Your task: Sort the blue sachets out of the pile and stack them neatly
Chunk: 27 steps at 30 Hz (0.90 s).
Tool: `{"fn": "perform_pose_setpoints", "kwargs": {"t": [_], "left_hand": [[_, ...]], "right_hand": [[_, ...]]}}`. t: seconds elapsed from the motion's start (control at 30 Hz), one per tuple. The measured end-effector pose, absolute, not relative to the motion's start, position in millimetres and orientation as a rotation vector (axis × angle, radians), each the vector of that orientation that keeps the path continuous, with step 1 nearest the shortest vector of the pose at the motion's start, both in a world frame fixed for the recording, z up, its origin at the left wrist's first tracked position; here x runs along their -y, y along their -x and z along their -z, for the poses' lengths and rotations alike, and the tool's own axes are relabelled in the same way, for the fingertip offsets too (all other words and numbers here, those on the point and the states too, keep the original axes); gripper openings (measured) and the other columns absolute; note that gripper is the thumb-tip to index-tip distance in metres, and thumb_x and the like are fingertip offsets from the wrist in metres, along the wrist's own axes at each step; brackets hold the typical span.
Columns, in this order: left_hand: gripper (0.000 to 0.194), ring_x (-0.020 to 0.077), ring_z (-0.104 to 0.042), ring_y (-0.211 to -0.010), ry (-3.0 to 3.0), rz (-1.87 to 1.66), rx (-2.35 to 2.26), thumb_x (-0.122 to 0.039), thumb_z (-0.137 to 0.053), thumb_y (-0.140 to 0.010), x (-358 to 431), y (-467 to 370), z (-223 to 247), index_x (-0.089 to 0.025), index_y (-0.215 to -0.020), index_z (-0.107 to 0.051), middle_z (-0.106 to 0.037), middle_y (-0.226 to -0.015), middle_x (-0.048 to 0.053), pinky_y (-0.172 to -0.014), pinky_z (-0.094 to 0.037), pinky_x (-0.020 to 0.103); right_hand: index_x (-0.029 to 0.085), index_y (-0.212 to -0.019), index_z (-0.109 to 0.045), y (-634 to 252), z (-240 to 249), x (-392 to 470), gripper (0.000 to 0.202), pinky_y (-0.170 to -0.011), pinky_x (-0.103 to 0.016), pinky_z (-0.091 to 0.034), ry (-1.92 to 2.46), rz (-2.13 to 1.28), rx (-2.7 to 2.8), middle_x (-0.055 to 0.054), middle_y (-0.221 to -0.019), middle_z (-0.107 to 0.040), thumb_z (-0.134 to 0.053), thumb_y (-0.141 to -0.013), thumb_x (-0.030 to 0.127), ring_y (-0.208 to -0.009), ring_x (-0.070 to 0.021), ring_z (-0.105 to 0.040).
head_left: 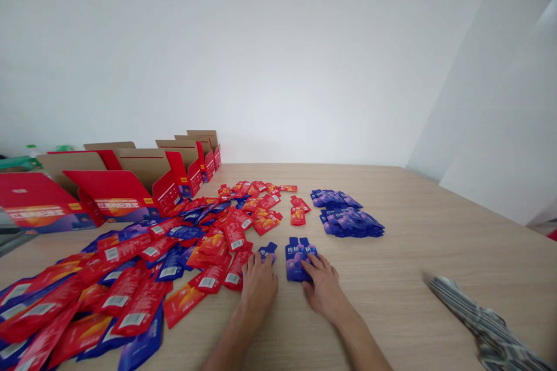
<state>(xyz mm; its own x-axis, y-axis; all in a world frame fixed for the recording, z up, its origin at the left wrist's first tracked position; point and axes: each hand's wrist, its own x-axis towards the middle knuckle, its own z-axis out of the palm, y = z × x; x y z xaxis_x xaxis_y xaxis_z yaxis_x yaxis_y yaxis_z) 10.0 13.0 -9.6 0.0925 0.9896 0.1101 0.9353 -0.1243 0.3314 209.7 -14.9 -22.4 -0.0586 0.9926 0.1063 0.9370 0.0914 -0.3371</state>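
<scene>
My left hand rests low on the table with its fingers curled over a blue pouch; only the pouch's neck and upper part show. Just to the right, two blue spouted pouches lie side by side, overlapping, with printed characters and purple fruit. My right hand has its fingers and thumb on their right edge, partly covering the right one. Beside my left hand begins a wide heap of mixed red pouches and blue pouches, many showing barcodes.
Neat blue pouch stacks lie farther right, and a few red pouches sit beyond my hands. Open red cartons line the left side. A blurred grey striped item, perhaps cloth, lies at the right. A white wall stands behind the wooden table.
</scene>
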Motion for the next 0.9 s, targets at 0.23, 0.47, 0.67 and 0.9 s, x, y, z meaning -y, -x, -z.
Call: {"fn": "perform_pose_setpoints", "kwargs": {"t": [0.23,0.47,0.67,0.9], "left_hand": [[0.04,0.0242,-0.058,-0.108,-2.076,-0.714,-1.835,-0.02,-0.045,-0.087,-20,-11,14,-0.017,-0.123,-0.06,-0.066,-0.114,0.013,-0.092,-0.041,0.034],[0.039,0.0242,-0.063,-0.103,-1.848,-1.027,-1.67,-0.036,-0.045,-0.091,-30,-19,24,-0.013,-0.113,-0.066,-0.07,-0.108,0.014,-0.093,-0.045,0.035],[0.037,0.0226,-0.058,-0.113,-2.01,-0.933,-1.508,-0.027,-0.04,-0.091,-25,-24,21,-0.019,-0.114,-0.068,-0.068,-0.117,0.01,-0.105,-0.039,0.035],[0.063,0.0282,-0.035,-0.138,-2.149,-0.668,-1.513,-0.033,-0.055,-0.079,-19,-15,23,-0.015,-0.139,-0.05,-0.044,-0.148,0.012,-0.116,-0.024,0.04]], "right_hand": [[0.024,-0.13,-0.06,-179,17,20,0.053,-0.114,-0.047,-0.02,1.74,-0.161,2.086,-0.006,-0.144,-0.05,-0.055,-0.077,0.019,-0.14,-0.0301,-0.027],[0.022,-0.133,-0.055,-146,13,14,0.056,-0.111,-0.049,-0.022,1.676,-0.233,2.087,-0.007,-0.137,-0.056,-0.056,-0.077,0.019,-0.136,-0.0316,-0.032],[0.021,-0.123,-0.063,-157,13,12,0.049,-0.114,-0.049,-0.015,1.782,-0.176,2.071,-0.009,-0.138,-0.055,-0.06,-0.074,0.022,-0.14,-0.0326,-0.026],[0.028,-0.136,-0.053,-199,17,13,0.059,-0.115,-0.053,-0.012,1.836,-0.231,2.096,-0.005,-0.152,-0.039,-0.06,-0.078,0.025,-0.146,-0.03,-0.017]]}}
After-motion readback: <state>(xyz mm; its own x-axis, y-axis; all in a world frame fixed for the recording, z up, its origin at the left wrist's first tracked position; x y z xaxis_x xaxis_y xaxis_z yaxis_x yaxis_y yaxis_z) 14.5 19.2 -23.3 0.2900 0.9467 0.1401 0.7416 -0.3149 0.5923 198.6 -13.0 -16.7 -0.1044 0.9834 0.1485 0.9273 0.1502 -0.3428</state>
